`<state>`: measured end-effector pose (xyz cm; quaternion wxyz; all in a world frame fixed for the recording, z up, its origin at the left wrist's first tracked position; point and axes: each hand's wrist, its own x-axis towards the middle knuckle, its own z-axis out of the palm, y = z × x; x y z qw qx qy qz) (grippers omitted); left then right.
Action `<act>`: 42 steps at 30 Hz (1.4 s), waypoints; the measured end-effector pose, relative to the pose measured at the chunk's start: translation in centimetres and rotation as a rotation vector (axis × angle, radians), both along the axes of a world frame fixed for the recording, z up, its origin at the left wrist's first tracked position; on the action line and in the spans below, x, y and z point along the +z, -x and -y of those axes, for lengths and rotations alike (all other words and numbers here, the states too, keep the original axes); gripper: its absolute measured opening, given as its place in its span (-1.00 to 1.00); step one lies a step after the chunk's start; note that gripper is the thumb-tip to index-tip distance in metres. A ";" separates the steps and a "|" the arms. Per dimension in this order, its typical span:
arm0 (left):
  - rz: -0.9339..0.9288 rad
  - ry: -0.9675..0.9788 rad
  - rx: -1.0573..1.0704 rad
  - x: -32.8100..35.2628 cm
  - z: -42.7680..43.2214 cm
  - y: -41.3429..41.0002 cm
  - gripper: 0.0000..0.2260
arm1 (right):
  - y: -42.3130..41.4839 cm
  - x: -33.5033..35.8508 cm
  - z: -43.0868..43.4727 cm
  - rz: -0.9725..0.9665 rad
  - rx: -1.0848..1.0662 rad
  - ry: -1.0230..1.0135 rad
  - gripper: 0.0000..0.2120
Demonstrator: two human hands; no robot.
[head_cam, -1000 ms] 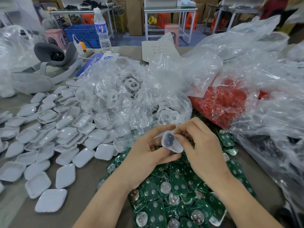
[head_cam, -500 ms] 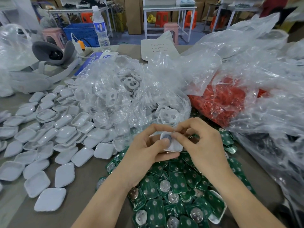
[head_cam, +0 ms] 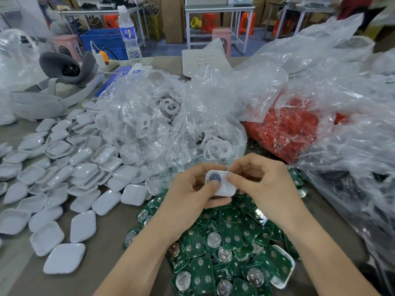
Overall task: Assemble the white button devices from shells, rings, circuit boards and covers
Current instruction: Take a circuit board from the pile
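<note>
Both hands hold one white button device (head_cam: 221,184) above a heap of green circuit boards (head_cam: 224,246). A dark round disc shows in the device's upper left opening. My left hand (head_cam: 192,193) grips it from the left, thumb on its front. My right hand (head_cam: 263,184) pinches its right edge with thumb and forefinger. White shells (head_cam: 64,178) lie spread over the left of the table. A clear bag of white covers (head_cam: 162,122) with two holes each sits just behind my hands.
A bag of red parts (head_cam: 286,127) lies at the right under crumpled clear plastic (head_cam: 342,103). A grey headset (head_cam: 62,82) and a water bottle (head_cam: 129,37) stand at the back left. One white shell with a board (head_cam: 282,268) lies at the pile's lower right.
The device has been turned in my hands so its face lies flatter toward me. Both hands stayed in the same place above the boards, with fingers shifting along its edges.
</note>
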<state>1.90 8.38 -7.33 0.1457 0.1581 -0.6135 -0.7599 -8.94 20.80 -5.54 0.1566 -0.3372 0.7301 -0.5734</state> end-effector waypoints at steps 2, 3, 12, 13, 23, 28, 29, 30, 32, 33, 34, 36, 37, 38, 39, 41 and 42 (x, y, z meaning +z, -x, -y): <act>-0.004 0.026 -0.002 0.1 -0.1 -0.1 -0.78 | 0.0 0.0 -0.1 0.012 0.010 0.001 -0.88; -0.008 0.029 -0.004 0.1 -0.1 -0.1 -0.79 | 0.1 0.1 -0.1 0.031 0.022 0.003 -0.88; -0.011 0.019 -0.032 0.1 0.0 -0.2 -0.83 | 0.2 0.0 -0.2 0.051 0.062 -0.046 -0.83; -0.009 0.019 -0.032 0.1 0.0 -0.2 -0.83 | 0.1 0.1 -0.2 0.043 0.061 -0.055 -0.82; -0.002 -0.016 0.018 -0.2 0.0 0.2 -0.78 | 1.1 3.0 -3.5 -0.229 -0.127 -0.205 -0.89; 0.009 -0.036 0.023 -0.1 -0.1 0.2 -0.82 | 1.3 0.8 -4.1 -0.263 -0.025 -0.608 -0.77; 0.011 -0.037 0.024 0.0 -0.2 0.2 -0.82 | 1.0 0.5 -4.1 -0.263 -0.034 -0.603 -0.70; 0.012 -0.041 0.026 0.0 -0.2 0.2 -0.81 | 0.7 0.1 -4.0 -0.290 -0.040 -0.607 -0.63; 0.006 -0.066 0.027 0.1 -0.2 0.2 -0.79 | 0.0 -0.6 -3.7 -0.362 -0.042 -0.624 -0.58; 0.001 -0.080 0.027 0.1 -0.2 0.2 -0.79 | -0.3 -0.8 -3.6 -0.382 -0.042 -0.621 -0.60; -0.005 -0.089 0.025 0.2 -0.2 0.1 -0.79 | -0.4 -1.0 -3.6 -0.391 -0.044 -0.613 -0.63; -0.014 -0.100 0.019 0.2 -0.2 0.1 -0.78 | -0.4 -1.1 -3.7 -0.385 -0.060 -0.575 -0.72; -0.017 -0.104 0.015 0.2 -0.2 0.1 -0.78 | -0.3 -1.0 -3.8 -0.366 -0.079 -0.538 -0.78; -0.021 -0.106 0.011 0.3 -0.2 0.1 -0.78 | -0.1 -0.7 -4.0 -0.338 -0.108 -0.492 -0.82; -0.023 -0.105 0.008 0.3 -0.2 0.1 -0.78 | 0.1 -0.4 -4.2 -0.310 -0.145 -0.448 -0.82; -0.020 -0.112 0.006 0.3 -0.1 0.1 -0.79 | 0.5 0.3 -4.5 -0.223 -0.205 -0.362 -0.82; -0.017 -0.123 0.006 0.3 -0.1 0.1 -0.79 | 0.7 0.8 -4.6 -0.157 -0.209 -0.295 -0.84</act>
